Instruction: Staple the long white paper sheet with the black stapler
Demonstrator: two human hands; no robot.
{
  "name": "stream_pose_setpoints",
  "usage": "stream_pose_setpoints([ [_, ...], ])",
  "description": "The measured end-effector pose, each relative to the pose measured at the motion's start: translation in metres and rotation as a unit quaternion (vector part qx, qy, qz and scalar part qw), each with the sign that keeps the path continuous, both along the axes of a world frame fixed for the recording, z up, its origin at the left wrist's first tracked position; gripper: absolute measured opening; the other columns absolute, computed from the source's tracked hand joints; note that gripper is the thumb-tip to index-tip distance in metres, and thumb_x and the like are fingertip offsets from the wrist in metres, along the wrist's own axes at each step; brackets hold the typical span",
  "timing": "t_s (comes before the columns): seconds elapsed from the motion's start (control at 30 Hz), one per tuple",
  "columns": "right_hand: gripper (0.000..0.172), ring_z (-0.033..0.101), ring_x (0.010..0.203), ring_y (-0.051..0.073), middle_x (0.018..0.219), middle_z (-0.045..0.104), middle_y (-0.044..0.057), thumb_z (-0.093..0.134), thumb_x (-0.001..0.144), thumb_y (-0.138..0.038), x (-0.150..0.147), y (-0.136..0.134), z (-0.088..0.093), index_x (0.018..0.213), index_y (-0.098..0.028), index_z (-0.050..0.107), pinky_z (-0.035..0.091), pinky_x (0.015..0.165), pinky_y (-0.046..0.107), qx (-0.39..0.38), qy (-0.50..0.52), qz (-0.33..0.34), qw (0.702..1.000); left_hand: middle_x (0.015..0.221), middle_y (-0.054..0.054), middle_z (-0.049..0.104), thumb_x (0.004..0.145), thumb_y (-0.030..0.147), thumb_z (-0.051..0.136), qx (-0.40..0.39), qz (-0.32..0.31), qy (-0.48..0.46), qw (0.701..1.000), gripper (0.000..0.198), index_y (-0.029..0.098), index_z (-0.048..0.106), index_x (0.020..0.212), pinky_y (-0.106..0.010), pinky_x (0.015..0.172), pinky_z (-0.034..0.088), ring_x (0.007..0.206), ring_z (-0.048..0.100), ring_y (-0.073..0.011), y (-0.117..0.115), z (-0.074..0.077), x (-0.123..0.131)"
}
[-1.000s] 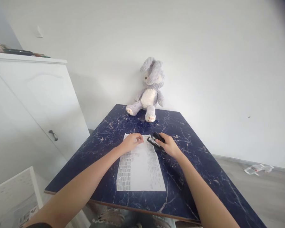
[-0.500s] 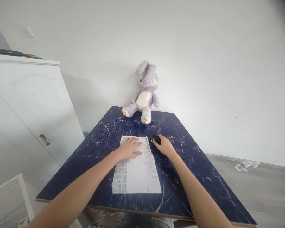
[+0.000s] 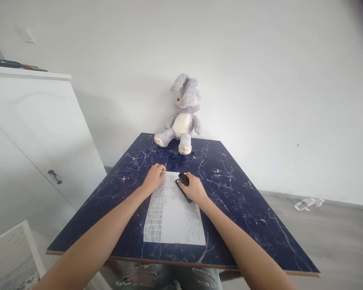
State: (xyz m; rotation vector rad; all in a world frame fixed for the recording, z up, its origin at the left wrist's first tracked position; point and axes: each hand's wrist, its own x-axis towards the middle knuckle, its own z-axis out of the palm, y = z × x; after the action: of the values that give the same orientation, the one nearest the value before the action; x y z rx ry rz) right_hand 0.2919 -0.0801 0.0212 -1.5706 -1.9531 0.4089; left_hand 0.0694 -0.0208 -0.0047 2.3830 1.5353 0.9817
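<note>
A printed sheet of paper [image 3: 176,219] lies flat on the dark blue marbled table in front of me. My left hand [image 3: 154,178] is at its upper left corner, fingers curled together over the edge. In my right hand [image 3: 196,189] is a black stapler [image 3: 184,179], gripped from the right side. The stapler rests over the upper right part of the paper, its base slanting down to the right. My palm and fingers cover some of the stapler's body.
A grey plush rabbit [image 3: 183,117] sits at the back of the table [image 3: 236,217] against the wall. On the left stands a white cabinet [image 3: 42,129] with a dark handle. A clear plastic item [image 3: 308,204] lies on the floor at right.
My right hand has brought the stapler left from beside the paper onto it. My left hand has slid from lying flat on the paper to its upper left corner, fingers now curled.
</note>
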Motion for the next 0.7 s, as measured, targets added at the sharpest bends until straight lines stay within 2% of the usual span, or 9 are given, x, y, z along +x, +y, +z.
stream_pose_setpoints([
  [0.17, 0.008, 0.063, 0.079, 0.025, 0.090, 0.069, 0.012, 0.059, 0.085, -0.026, 0.012, 0.001, 0.000, 0.088, -0.022, 0.052, 0.038, 0.065, 0.031, -0.016, -0.065, -0.010, 0.998, 0.096, -0.007, 0.058, 0.101, 0.024, 0.043, 0.000, 0.001, -0.004, 1.000, 0.024, 0.020, 0.065, 0.095, -0.040, 0.093, 0.046, 0.096, 0.056, -0.0230, 0.004, -0.004, -0.005],
  [0.33, 0.006, 0.062, 0.074, 0.024, 0.084, 0.069, 0.011, 0.059, 0.083, -0.023, 0.025, 0.005, -0.001, 0.088, -0.021, 0.055, 0.038, 0.062, 0.030, -0.017, -0.084, -0.020, 0.996, 0.099, -0.007, 0.058, 0.096, 0.024, 0.051, -0.006, 0.004, 0.013, 1.000, 0.018, 0.021, 0.069, 0.099, -0.040, 0.094, 0.045, 0.099, 0.056, -0.0241, 0.003, -0.006, -0.003],
  [0.4, 0.010, 0.061, 0.071, 0.022, 0.081, 0.068, 0.009, 0.062, 0.084, -0.029, 0.030, 0.007, 0.001, 0.088, -0.021, 0.057, 0.037, 0.060, 0.030, -0.024, -0.074, -0.007, 0.997, 0.098, -0.007, 0.058, 0.096, 0.025, 0.053, -0.011, 0.003, 0.011, 1.000, 0.017, 0.021, 0.069, 0.097, -0.040, 0.095, 0.046, 0.099, 0.056, -0.0242, 0.003, -0.005, -0.003],
  [0.47, 0.018, 0.060, 0.068, 0.021, 0.079, 0.069, 0.007, 0.065, 0.085, -0.039, 0.040, 0.010, 0.005, 0.086, -0.021, 0.059, 0.039, 0.058, 0.029, -0.043, -0.048, 0.034, 0.997, 0.097, -0.007, 0.058, 0.096, 0.027, 0.052, -0.014, 0.003, 0.008, 1.000, 0.018, 0.021, 0.069, 0.096, -0.041, 0.095, 0.046, 0.099, 0.056, -0.0243, 0.003, -0.005, -0.003],
  [0.53, 0.028, 0.060, 0.065, 0.019, 0.077, 0.069, 0.005, 0.058, 0.091, -0.048, 0.056, 0.017, 0.010, 0.084, -0.021, 0.061, 0.041, 0.057, 0.028, -0.064, 0.005, 0.069, 0.996, 0.097, -0.007, 0.058, 0.098, 0.029, 0.051, -0.017, 0.006, 0.003, 1.000, 0.020, 0.021, 0.069, 0.097, -0.041, 0.095, 0.046, 0.099, 0.056, -0.0245, 0.004, -0.005, -0.004],
  [0.57, 0.033, 0.060, 0.064, 0.018, 0.076, 0.069, 0.004, 0.053, 0.094, -0.051, 0.067, 0.021, 0.012, 0.085, -0.021, 0.063, 0.042, 0.057, 0.027, -0.062, 0.030, 0.065, 0.996, 0.097, -0.007, 0.058, 0.098, 0.029, 0.050, -0.018, 0.008, 0.001, 1.000, 0.021, 0.021, 0.070, 0.097, -0.041, 0.095, 0.046, 0.099, 0.056, -0.0245, 0.004, -0.006, -0.004],
  [0.63, 0.034, 0.062, 0.066, 0.018, 0.077, 0.070, 0.004, 0.049, 0.096, -0.048, 0.093, 0.030, 0.013, 0.085, -0.021, 0.066, 0.045, 0.060, 0.028, -0.022, 0.045, -0.011, 0.999, 0.098, -0.007, 0.058, 0.097, 0.028, 0.052, -0.019, 0.007, 0.000, 1.000, 0.020, 0.021, 0.071, 0.098, -0.041, 0.095, 0.046, 0.099, 0.057, -0.0244, 0.004, -0.006, -0.004],
  [0.7, 0.021, 0.064, 0.074, 0.021, 0.081, 0.073, 0.006, 0.057, 0.089, -0.036, 0.119, 0.039, 0.008, 0.085, -0.021, 0.071, 0.046, 0.067, 0.030, 0.035, 0.000, -0.135, 0.990, 0.099, -0.008, 0.059, 0.095, 0.025, 0.055, -0.019, -0.001, 0.006, 1.000, 0.018, 0.022, 0.072, 0.096, -0.041, 0.096, 0.045, 0.099, 0.057, -0.0242, 0.004, -0.007, -0.003],
])
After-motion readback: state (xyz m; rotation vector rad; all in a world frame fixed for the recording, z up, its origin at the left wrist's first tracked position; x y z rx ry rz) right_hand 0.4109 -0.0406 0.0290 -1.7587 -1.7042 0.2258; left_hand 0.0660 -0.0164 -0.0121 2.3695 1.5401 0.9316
